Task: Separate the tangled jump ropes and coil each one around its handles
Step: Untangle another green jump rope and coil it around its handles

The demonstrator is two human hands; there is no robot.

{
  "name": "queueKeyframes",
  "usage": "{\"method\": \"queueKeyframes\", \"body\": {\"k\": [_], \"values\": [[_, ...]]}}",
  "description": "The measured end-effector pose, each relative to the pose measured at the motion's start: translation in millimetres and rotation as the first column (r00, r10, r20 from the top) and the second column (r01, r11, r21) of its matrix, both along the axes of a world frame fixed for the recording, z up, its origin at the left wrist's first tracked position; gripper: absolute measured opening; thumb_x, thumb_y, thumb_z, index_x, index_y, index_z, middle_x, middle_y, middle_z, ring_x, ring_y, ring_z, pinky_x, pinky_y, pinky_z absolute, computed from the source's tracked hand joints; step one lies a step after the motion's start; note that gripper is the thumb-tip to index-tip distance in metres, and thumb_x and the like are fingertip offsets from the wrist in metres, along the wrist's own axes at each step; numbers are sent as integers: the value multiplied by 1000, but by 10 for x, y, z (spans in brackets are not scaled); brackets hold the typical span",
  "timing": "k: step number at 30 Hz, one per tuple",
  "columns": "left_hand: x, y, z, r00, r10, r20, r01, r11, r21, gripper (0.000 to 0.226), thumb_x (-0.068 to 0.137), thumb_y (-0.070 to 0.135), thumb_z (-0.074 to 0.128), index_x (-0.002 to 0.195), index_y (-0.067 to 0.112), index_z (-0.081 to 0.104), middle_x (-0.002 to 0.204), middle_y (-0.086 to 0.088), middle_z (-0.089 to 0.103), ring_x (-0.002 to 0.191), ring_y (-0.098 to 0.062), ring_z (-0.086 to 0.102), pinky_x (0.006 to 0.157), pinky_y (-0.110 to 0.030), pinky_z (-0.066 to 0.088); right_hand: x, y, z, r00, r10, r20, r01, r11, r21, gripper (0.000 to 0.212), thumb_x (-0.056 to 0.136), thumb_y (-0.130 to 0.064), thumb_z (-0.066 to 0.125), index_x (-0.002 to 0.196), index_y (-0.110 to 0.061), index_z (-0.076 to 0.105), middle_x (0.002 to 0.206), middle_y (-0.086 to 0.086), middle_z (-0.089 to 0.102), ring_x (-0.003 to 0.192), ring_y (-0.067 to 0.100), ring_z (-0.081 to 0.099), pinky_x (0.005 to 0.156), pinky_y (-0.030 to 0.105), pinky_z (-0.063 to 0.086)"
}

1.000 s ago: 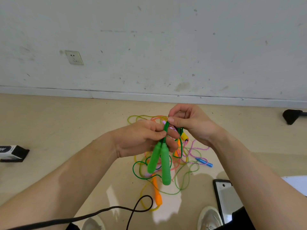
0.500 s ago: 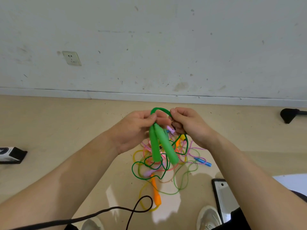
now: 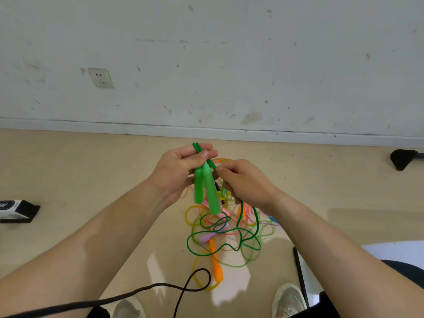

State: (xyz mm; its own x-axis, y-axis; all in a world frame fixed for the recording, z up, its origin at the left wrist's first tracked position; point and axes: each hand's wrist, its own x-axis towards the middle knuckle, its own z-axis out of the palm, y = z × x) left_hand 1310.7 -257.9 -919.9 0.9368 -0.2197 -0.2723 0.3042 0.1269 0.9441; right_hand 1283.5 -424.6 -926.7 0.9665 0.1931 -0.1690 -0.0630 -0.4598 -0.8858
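Observation:
My left hand (image 3: 176,173) grips the tops of two green handles (image 3: 206,191), which hang side by side, and pinches the dark green rope where it folds above them. My right hand (image 3: 243,184) holds the same green rope (image 3: 239,222) just right of the handles. From there the rope drops in loops to the floor. Below lies a tangle of other ropes (image 3: 220,235): an orange handle (image 3: 216,267) with yellow rope, a lilac handle (image 3: 207,237), pink and light green strands.
A black cable (image 3: 183,289) curls across the floor near my shoes (image 3: 288,299). A black-and-white box (image 3: 16,211) lies at the left, a dark-framed panel (image 3: 302,283) at the right, and a black foot (image 3: 402,158) stands by the wall.
My left hand has risen with the two green handles, which now hang straighter. My right hand has dropped a little lower and right along the green rope.

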Motion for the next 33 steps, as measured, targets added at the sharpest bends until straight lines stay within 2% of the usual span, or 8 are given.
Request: {"method": "queueKeyframes", "body": {"k": [2, 5, 11, 14, 18, 23, 28, 33], "values": [[7, 8, 4, 1000, 5, -10, -5, 1000, 14, 15, 94, 11, 61, 105, 15, 71, 105, -2, 76, 85, -17, 71, 81, -39, 57, 8, -24, 3, 999, -31, 36, 32, 999, -41, 38, 102, -28, 46, 90, -2, 70, 60, 5, 41, 51, 15, 36, 56, 34, 35], [9, 7, 7, 999, -5, -42, 5, 1000, 5, 14, 93, 12, 63, 103, 16, 72, 102, -1, 77, 84, -20, 71, 80, -37, 56, 13, -81, 29, 996, -66, 56, 71, 994, -84, 27, 97, -27, 52, 86, -21, 76, 51, -8, 42, 42, 6, 35, 51, 25, 32], [-26, -30, 11, 995, 23, -96, -25, 999, -23, 11, 90, 11, 66, 98, 15, 72, 89, 2, 77, 68, -15, 71, 74, -33, 52, -29, -64, 31, 994, -46, 101, 58, 992, -116, 29, 98, -24, 51, 81, -19, 74, 41, -10, 33, 41, 7, 28, 41, 18, 21], [-19, -17, 0, 989, -1, -149, -6, 999, -44, 10, 88, 13, 67, 96, 16, 73, 90, 1, 77, 78, -15, 72, 74, -33, 54, -24, -72, 24, 987, -102, 127, 119, 984, -136, 29, 96, -21, 51, 83, -9, 74, 39, -9, 32, 41, 8, 30, 40, 18, 24], [-9, -1, 2, 983, -19, -182, 4, 996, -86, 17, 76, 18, 71, 93, 13, 76, 93, -3, 76, 91, -18, 73, 84, -38, 53, -23, -112, 44, 974, -188, 127, 202, 973, -109, 25, 94, -19, 53, 81, -14, 74, 37, -15, 41, 39, 4, 38, 40, 15, 26], [-11, -9, 15, 989, 56, -134, -67, 995, -80, 12, 90, 19, 66, 98, 16, 74, 94, 3, 77, 78, -11, 70, 63, -27, 55, -42, -80, 61, 990, -99, 97, 110, 987, -113, 26, 94, -21, 53, 79, -19, 73, 40, -12, 39, 39, 7, 33, 40, 17, 24], [-49, -53, -37, 989, 148, 23, -148, 988, 30, 16, 91, 8, 67, 106, 8, 72, 96, -4, 77, 77, -7, 72, 62, -19, 55, -80, 7, 67, 988, 38, 148, -16, 990, -143, 28, 97, -23, 51, 78, -17, 70, 51, -8, 43, 49, 11, 35, 48, 26, 28], [-123, -143, -111, 961, 239, 137, -246, 969, 35, 16, 87, 0, 70, 102, 6, 73, 90, -5, 78, 81, -10, 74, 68, -15, 54, -87, 11, 94, 981, 101, 165, -73, 984, -165, 33, 98, -23, 52, 75, 0, 56, 58, -1, 37, 56, 14, 32, 55, 32, 28]]}}
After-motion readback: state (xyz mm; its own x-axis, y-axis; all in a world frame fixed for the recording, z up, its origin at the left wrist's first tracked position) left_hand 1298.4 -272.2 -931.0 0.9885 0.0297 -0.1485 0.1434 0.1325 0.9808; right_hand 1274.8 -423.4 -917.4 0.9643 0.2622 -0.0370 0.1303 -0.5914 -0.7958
